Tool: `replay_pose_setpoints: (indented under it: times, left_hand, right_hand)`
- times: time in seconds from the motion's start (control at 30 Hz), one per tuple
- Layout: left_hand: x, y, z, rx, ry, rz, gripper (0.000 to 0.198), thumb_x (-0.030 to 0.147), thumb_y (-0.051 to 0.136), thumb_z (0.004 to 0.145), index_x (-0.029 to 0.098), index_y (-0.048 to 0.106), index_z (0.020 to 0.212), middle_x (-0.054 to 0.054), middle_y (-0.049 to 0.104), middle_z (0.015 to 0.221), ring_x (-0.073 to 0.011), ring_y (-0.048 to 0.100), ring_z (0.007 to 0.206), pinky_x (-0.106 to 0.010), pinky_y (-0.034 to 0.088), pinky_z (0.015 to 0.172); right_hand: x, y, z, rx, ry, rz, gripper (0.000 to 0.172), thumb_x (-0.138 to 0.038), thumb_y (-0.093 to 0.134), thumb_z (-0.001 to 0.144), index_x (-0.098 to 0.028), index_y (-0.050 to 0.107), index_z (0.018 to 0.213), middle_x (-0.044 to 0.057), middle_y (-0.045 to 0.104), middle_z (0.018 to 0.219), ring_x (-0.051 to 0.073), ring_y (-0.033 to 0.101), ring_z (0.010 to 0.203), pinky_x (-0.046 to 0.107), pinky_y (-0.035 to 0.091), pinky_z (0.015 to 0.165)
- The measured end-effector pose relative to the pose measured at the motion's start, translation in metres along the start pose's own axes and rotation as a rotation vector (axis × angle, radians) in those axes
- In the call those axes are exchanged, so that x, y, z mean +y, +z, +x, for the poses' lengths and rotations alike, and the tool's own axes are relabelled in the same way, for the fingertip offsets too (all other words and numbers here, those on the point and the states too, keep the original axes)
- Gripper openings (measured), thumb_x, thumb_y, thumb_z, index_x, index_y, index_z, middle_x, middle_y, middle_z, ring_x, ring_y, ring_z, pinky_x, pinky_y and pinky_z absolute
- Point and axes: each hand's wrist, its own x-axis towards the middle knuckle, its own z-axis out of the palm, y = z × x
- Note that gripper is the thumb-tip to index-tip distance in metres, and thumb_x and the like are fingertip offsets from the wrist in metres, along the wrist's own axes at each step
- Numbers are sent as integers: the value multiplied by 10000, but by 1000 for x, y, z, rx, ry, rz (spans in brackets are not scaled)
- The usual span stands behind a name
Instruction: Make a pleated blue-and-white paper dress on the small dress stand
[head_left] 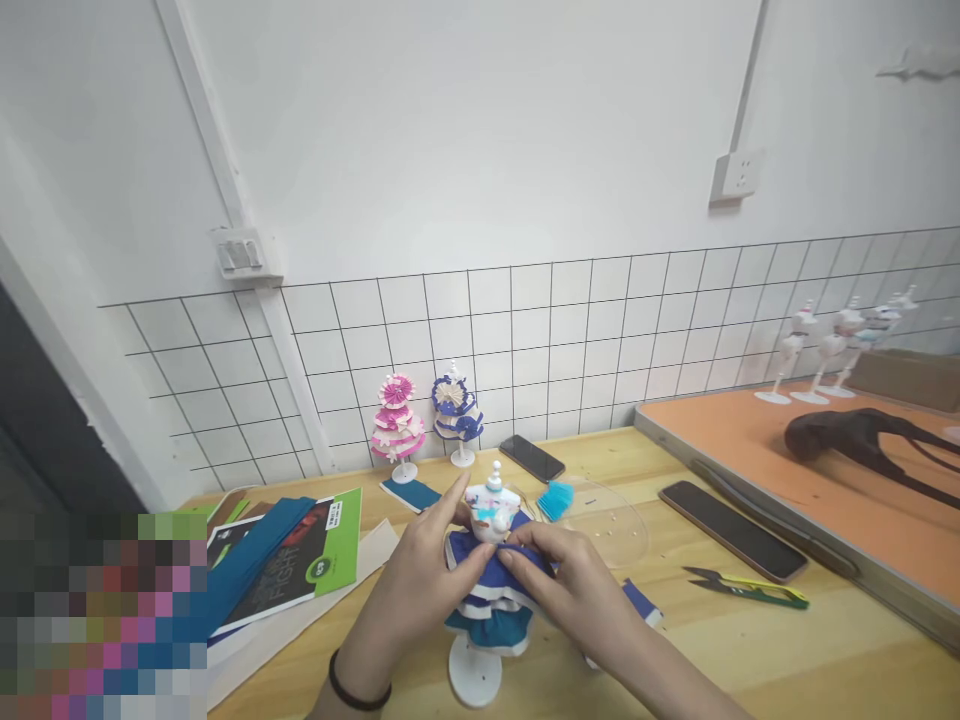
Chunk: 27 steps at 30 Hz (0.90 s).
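Note:
A small mannequin stand (475, 676) in a blue and white paper dress (487, 612) stands on the wooden table (787, 660) right in front of me. My left hand (420, 580) pinches the dress at its waist from the left, fingers closed on the blue layer. From the right, my right hand (559, 580) presses its fingers onto the same blue skirt. The white bodice (491, 510) shows above my fingers.
Two finished paper-dress stands, pink (397, 425) and blue (454, 405), stand by the tiled wall. Phones (532, 457) (733, 528), snips (746, 588), a clear plastic sheet (611, 520), a teal tassel (556, 498), blue paper (255, 560) and a green booklet (300, 555) lie around. An orange board (750, 440) lies right.

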Motion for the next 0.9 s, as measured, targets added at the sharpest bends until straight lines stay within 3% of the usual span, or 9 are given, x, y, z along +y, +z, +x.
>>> replay_pose_setpoints:
  times: [0.17,0.47,0.7,0.9]
  left_hand:
    - [-1,1,-3,-8,25,51,677,254,549,786,235,284,1409,-69,592,1204,-232,543,1096,-355,419,947]
    - [-2,-5,-1,-19,7,-23,652,253,545,799,266,298,1402,-41,624,1142,-216,562,1052,-342,425,932]
    - [2,-7,-1,-45,8,-53,663,207,541,787,263,298,1401,-39,605,1163,-209,543,1061,-335,410,935]
    - [0,-7,-1,-58,1,-58,657,204,549,788,259,307,1396,-27,612,1136,-193,546,1046,-313,400,938]
  right_hand:
    - [2,3,-1,27,-15,-22,131,-241,532,845,-189,648,816,13,680,733,159,609,672,236,445,623]
    - [0,3,-1,98,18,-77,160,-276,569,809,-177,585,683,8,639,630,145,571,573,225,426,528]
    - [-12,0,-7,-11,-120,-25,127,-213,513,858,-194,639,857,18,694,780,152,621,703,235,460,656]
    - [-9,-1,-5,-28,-161,19,148,-206,514,871,-191,661,858,27,699,805,144,617,728,223,463,676]
